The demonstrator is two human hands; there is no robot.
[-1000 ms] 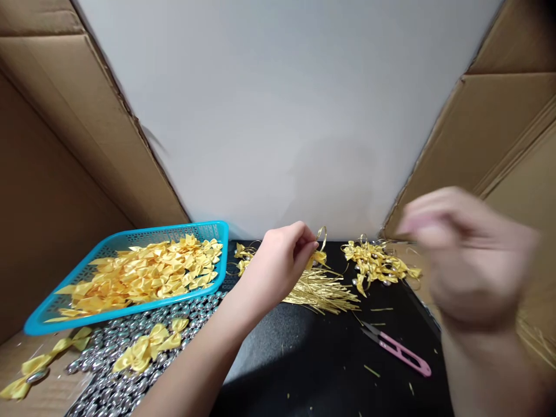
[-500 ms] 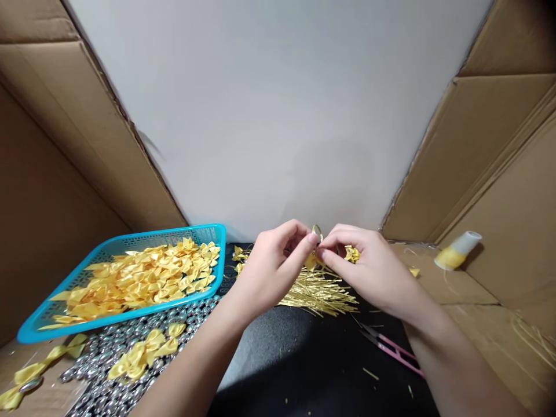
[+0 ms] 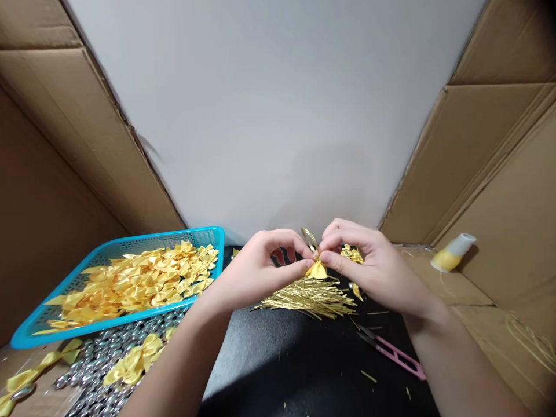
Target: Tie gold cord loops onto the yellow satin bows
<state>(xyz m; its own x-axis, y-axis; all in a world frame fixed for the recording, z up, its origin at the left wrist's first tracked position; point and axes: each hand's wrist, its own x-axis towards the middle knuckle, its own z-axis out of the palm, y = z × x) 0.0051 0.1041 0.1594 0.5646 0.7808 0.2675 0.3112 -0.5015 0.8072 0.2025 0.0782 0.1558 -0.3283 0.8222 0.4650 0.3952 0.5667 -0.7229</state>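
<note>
Between my two hands is a yellow ribbon bow (image 3: 317, 270), with a loop of gold twist tie (image 3: 309, 238) rising above it. My left hand (image 3: 271, 263) pinches the bow from the left between thumb and fingers. From the right, my right hand (image 3: 358, 255) grips the bow and the base of the tie, its thumb and index finger closed. Where the tie meets the bow is partly covered by the fingertips. Beneath the hands, a heap of gold twist ties (image 3: 308, 299) lies on the black surface (image 3: 278, 353).
At left, a blue basket (image 3: 117, 319) holds many yellow bows. Silver beads (image 3: 102, 362) lie before it, with loose bows (image 3: 134, 359) on top. Pink-handled thread snips (image 3: 393, 352) rest near my right forearm. A yellow thread spool (image 3: 453, 253) stands at right by the cardboard wall (image 3: 508, 191).
My left hand has turned flatter and shifted slightly left, uncovering more of the bow. The tie loop now leans left and looks larger. My right hand has barely moved.
</note>
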